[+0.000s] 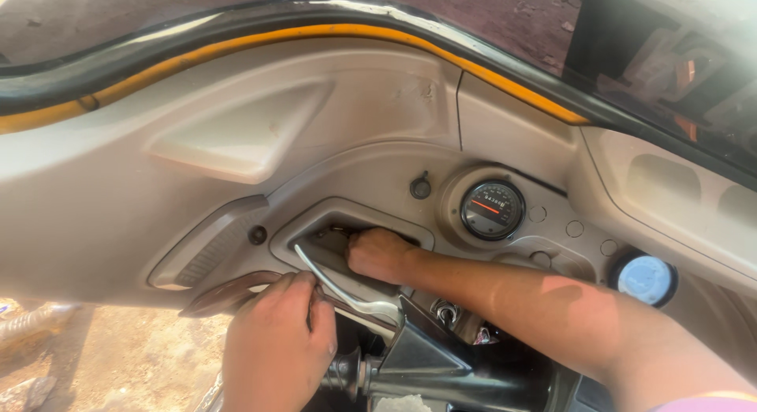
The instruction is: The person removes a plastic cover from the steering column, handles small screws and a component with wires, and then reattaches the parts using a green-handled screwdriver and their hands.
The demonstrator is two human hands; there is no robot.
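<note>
Under the grey dashboard [236, 144], we work with both hands at the handlebar.

Our right hand [380, 254] reaches far into the rectangular opening [347, 231] below the round speedometer [492, 209], knuckles toward us; its fingers are hidden inside, so we cannot tell whether they are curled on something or spread. Our left hand [277, 341] sits nearer and lower, fingers closed around the handlebar grip [236, 290], probably to steady the bar while the other arm goes in. A bright metal lever [339, 286] runs between the two hands, just beside the left fingers. Right of the speedometer sits a round blue-white cap [645, 278]; sandy ground [118, 357] shows at lower left.
</note>
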